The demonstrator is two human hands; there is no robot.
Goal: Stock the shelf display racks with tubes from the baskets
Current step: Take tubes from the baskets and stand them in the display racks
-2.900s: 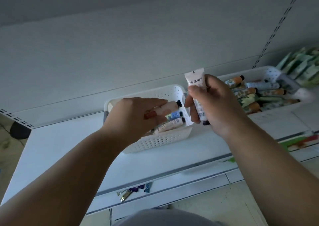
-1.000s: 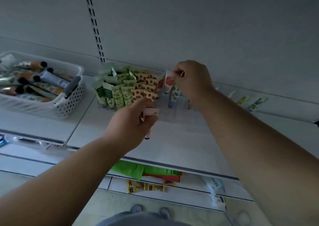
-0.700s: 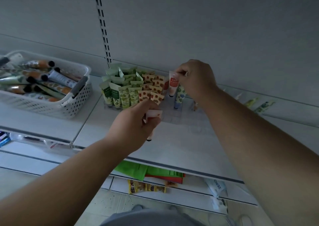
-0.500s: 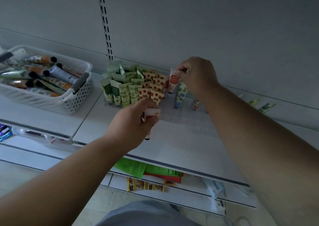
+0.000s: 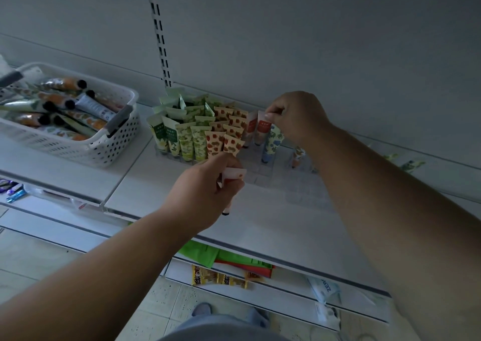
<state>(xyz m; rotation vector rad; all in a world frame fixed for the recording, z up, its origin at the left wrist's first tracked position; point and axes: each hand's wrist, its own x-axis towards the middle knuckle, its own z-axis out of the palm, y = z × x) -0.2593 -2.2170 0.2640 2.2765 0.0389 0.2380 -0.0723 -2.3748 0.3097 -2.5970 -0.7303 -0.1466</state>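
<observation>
A clear display rack [image 5: 270, 169] on the white shelf [image 5: 273, 218] holds rows of upright green and orange-patterned tubes [image 5: 197, 135]. My right hand [image 5: 294, 117] pinches the crimped top of a white tube with a red label [image 5: 263, 130], which stands in the rack beside another like it and a blue-flowered tube [image 5: 272, 143]. My left hand [image 5: 205, 192] grips a pale tube [image 5: 231, 182] cap down, in front of the rack and above the shelf.
A white perforated basket [image 5: 114, 143] full of lying tubes sits at the left of the shelf. More tubes [image 5: 408, 162] stand along the back right. A slotted upright [image 5: 160, 33] runs up the back wall. Lower shelves hold packets [image 5: 221, 279].
After the basket, the view swung right to the rack. In the last second my right hand lowered the red-label tube into the rack; my left hand kept its tube in front.
</observation>
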